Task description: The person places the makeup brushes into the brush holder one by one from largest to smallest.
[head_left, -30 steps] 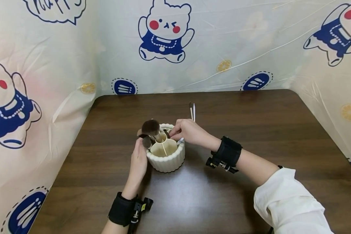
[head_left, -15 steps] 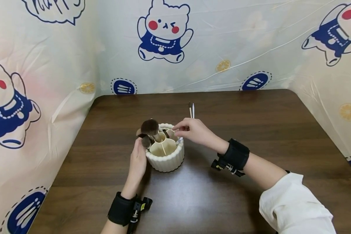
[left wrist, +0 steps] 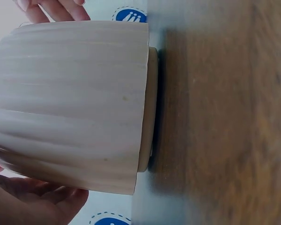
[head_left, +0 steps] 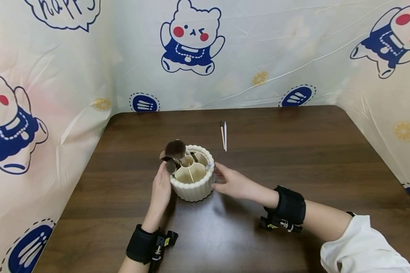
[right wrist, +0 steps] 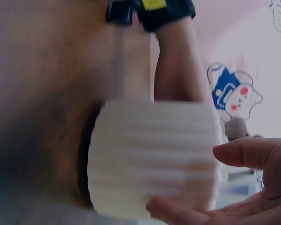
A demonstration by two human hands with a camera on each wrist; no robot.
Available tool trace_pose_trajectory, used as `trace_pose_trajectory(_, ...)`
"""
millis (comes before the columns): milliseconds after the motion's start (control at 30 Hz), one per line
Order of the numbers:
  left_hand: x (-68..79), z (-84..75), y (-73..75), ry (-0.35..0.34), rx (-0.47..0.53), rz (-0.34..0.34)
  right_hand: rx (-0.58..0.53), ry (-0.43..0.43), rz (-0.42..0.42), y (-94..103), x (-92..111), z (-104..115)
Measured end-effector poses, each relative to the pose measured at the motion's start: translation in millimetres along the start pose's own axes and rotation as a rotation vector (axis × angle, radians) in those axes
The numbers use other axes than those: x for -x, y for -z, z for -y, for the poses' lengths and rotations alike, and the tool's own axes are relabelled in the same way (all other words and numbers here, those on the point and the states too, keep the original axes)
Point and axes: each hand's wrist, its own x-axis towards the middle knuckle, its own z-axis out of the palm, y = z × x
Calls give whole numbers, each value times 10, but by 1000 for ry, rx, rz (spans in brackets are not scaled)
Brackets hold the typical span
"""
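Observation:
A cream ribbed makeup brush holder [head_left: 194, 191] stands upright on the table, divided into compartments inside. Dark fluffy makeup brushes [head_left: 175, 149] lean out of its left side. Another slim dark-tipped tool [head_left: 193, 156] is in a rear compartment, and a pale stick [head_left: 209, 165] lies at the right rim. My left hand [head_left: 161, 186] holds the holder's left wall; in the left wrist view its fingers [left wrist: 68, 201] curve along the ribbed side. My right hand [head_left: 234, 182] is at the right wall with fingers spread and slightly bent, thumb near the rim in the right wrist view.
Two thin sticks, one dark-tipped [head_left: 222, 134] and one white [head_left: 225, 136], lie on the brown wooden table [head_left: 294, 151] behind the holder. A printed cloth [head_left: 259, 38] hangs around the back and sides. Black straps with cameras [head_left: 287, 206] sit on both wrists.
My right hand has left the holder's rear compartments and moved down and toward me to its right outer wall. Both sticks behind now show fully. My left hand keeps its place.

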Motion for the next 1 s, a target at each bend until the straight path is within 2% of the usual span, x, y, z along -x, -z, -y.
trace_pose_trajectory(133, 5, 4, 3, 0, -1, -18, -35, 54, -1, -25, -24, -16)
trace_pose_trajectory(233, 35, -4, 8, -12, -28, -62, -35, 79, -8, -11, -64, -21)
trace_pose_trajectory(400, 104, -37, 17, -7, -90, -118, -61, 72, -7, 13, -127, -33)
trace_pose_trajectory(500, 119, -47, 26, -6, -87, -100, -55, 3, -17, 15, -116, -28)
trace_pose_trajectory(633, 96, -19, 54, -73, -71, -53, -40, -83, -3, -24, -47, 4)
trace_pose_trajectory(733, 81, 5, 70, -129, -68, -13, -77, -63, 20, -63, -5, 28)
trace_pose_trajectory(800, 84, 11, 71, -141, -66, 2, -101, -33, 24, -78, 0, 38)
trace_pose_trajectory(1000, 168, -17, 46, -98, -42, -31, -103, 45, -3, -58, -66, 46)
